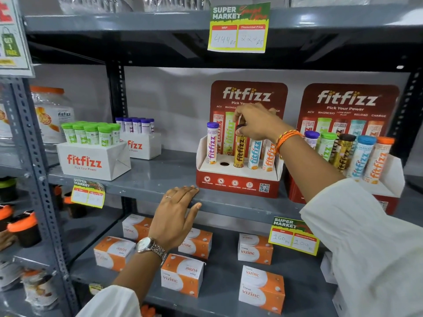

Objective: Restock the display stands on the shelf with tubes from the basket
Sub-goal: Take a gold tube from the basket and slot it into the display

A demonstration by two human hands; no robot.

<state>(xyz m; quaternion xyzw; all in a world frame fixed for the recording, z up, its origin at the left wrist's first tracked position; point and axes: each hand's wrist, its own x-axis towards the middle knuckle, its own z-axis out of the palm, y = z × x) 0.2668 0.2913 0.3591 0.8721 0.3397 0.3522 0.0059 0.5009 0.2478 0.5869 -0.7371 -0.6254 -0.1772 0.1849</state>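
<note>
Setting: grey metal shop shelf (160, 179) against a pale wall, price cards clipped to the shelf edges; no basket is in view.
Right hand (256, 124): fingertips pinched shut on the dark cap of the gold tube (240, 152), which stands upright in the middle hole of the left display stand (238, 181); whether it is fully seated I cannot tell.
Left hand (176, 216): open and flat, holding nothing, fingers (185, 193) resting on the shelf's front lip, just left of the stand's lower corner.
Tube handling: probably light, stiff and smooth plastic, so likely slippery along the printed body; a grip at the cap, as the fingers have now, looks surest and keeps the body clear to slide straight down into a hole.
Stand handling: looks like thin card and may shift or tip if a tube is pushed in at a slant.
Left stand count: four tubes, namely the purple-capped tube (211, 145) far left of the fingers, gold under them, blue tube (254, 154) and orange tube (269, 156) to their right.
Empty hole (224, 164): one, below-left of the fingertips, between purple and gold.
Right display stand (389, 175): five tubes, every slot seemingly filled, beyond the right wrist.
White boxes: green-capped tubes (91, 133) and purple-capped ones (136, 124), too tightly packed to count.
Lower shelf: about eight orange cartons (182, 274).
</note>
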